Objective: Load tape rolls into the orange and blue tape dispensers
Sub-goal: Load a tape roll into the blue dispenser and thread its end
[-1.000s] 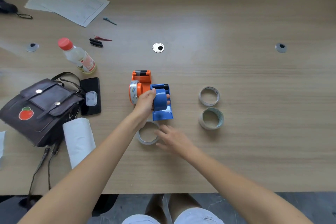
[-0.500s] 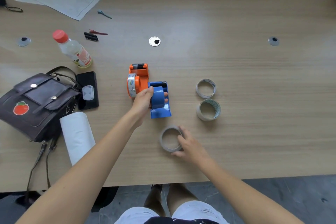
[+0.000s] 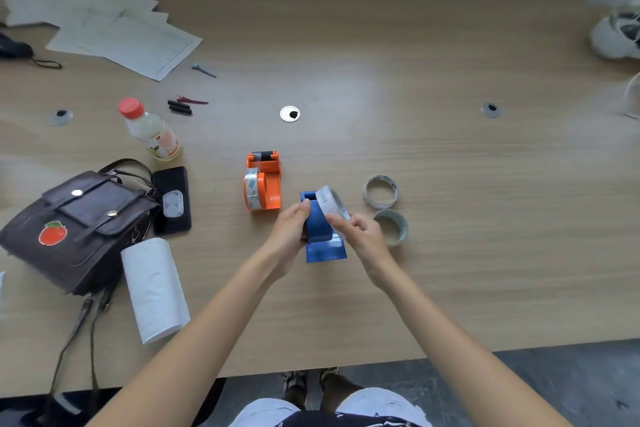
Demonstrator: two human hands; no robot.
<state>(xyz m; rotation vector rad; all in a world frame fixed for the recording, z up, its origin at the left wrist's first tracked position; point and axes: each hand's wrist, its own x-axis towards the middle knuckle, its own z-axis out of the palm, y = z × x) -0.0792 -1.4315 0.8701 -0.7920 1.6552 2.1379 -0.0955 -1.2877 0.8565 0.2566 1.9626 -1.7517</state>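
The blue tape dispenser [image 3: 323,246] lies on the wooden table [image 3: 415,288] in the middle. My left hand [image 3: 289,229] grips its left side. My right hand [image 3: 363,236] holds a clear tape roll [image 3: 331,204] tilted against the right side of the dispenser's blue hub. The orange tape dispenser [image 3: 268,184] stands just to the upper left, apart from my hands, with a tape roll [image 3: 252,191] on its left side. Two loose tape rolls lie to the right: one farther [image 3: 381,191] and one nearer [image 3: 394,226], partly behind my right hand.
A brown bag [image 3: 76,222], a black phone [image 3: 172,199] and a white paper roll [image 3: 154,288] lie at the left. A red-capped bottle [image 3: 152,132], papers [image 3: 114,31] and small clips [image 3: 180,107] are farther back. A shoe [image 3: 616,35] sits at the far right.
My right hand lifted the tape roll from the table near the front and brought it up to the blue dispenser's hub. The blue dispenser shifted right, away from the orange one.
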